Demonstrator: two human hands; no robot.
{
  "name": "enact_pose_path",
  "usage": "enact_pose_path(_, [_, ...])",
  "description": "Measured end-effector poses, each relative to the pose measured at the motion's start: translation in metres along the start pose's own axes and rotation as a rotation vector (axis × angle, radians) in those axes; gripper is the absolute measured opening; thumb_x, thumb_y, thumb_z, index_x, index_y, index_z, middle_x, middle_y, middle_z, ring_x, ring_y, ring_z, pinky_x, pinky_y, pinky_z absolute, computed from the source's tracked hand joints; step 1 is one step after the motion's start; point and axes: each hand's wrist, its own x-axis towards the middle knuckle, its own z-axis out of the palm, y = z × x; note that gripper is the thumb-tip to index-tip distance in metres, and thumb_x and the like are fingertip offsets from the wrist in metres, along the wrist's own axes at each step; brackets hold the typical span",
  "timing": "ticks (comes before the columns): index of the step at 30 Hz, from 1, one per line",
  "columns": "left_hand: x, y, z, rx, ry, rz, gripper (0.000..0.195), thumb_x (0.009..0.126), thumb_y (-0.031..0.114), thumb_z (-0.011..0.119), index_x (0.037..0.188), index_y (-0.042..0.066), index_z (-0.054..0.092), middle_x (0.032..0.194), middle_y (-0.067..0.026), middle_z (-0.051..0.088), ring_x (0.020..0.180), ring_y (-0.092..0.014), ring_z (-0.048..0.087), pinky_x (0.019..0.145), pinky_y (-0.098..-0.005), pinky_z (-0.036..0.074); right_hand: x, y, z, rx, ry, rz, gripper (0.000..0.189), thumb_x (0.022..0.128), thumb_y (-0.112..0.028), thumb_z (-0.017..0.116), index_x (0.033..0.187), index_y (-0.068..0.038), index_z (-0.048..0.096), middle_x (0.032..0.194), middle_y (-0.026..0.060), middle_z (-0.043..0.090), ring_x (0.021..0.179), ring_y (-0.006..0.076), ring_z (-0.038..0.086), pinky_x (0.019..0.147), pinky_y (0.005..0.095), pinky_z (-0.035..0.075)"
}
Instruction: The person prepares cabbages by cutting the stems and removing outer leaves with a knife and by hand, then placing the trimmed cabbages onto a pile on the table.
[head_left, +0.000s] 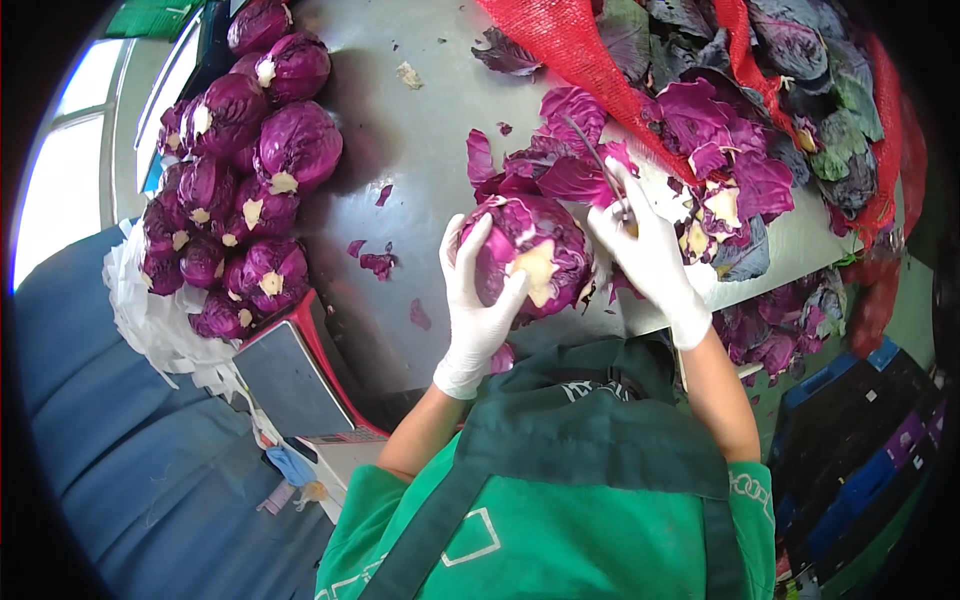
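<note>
My left hand (476, 307), in a white glove, grips a red cabbage head (491, 274). The cabbage's pale cut stem end (536, 271) faces up towards me, and my thumb lies at its edge. A knife (589, 146) is in my gloved right hand (641, 236), just right of the cabbage. Its thin blade points up and away to the left; most of the handle is hidden by my fingers. Loose purple cabbage leaves (559, 176) lie beyond the cabbage, under and around the blade. Cut stem pieces (721, 206) and torn leaves lie to the right of my right hand.
Several red cabbage heads (300, 146) are piled along the left of the metal table (382, 120). A red mesh sack (585, 52) with dark-leaved cabbages (791, 45) lies at the upper right. Near the left front stands a red-framed scale (300, 382). More leaves (772, 322) sit below the table's right edge.
</note>
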Motion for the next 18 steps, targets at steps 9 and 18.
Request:
enact_pose_path(9, [0.007,0.002,-0.002,-0.007,-0.082,0.028,0.068,0.079,0.012,0.077,0.141,0.011,0.049,0.151,-0.0167,0.026,0.139,-0.032,0.034,0.113,-0.0439,0.034,0.000,-0.039,-0.019,-0.349,-0.277,-0.187,0.062,0.085,-0.046,0.066,0.133,-0.009,0.054,0.112,0.0164,0.066,0.101,0.0320,0.066,0.084,0.0398,0.054])
enact_pose_path(18, [0.004,0.005,0.008,0.081,-0.092,0.062,0.070,0.076,0.016,0.080,0.139,0.012,0.051,0.152,-0.0208,0.025,0.141,-0.037,0.031,0.113,-0.0468,0.033,-0.008,-0.024,-0.020,-0.670,-0.157,-0.408,0.019,0.089,-0.025,0.060,0.091,-0.007,0.053,0.076,0.0109,0.061,0.067,0.0316,0.065,0.061,0.0444,0.053])
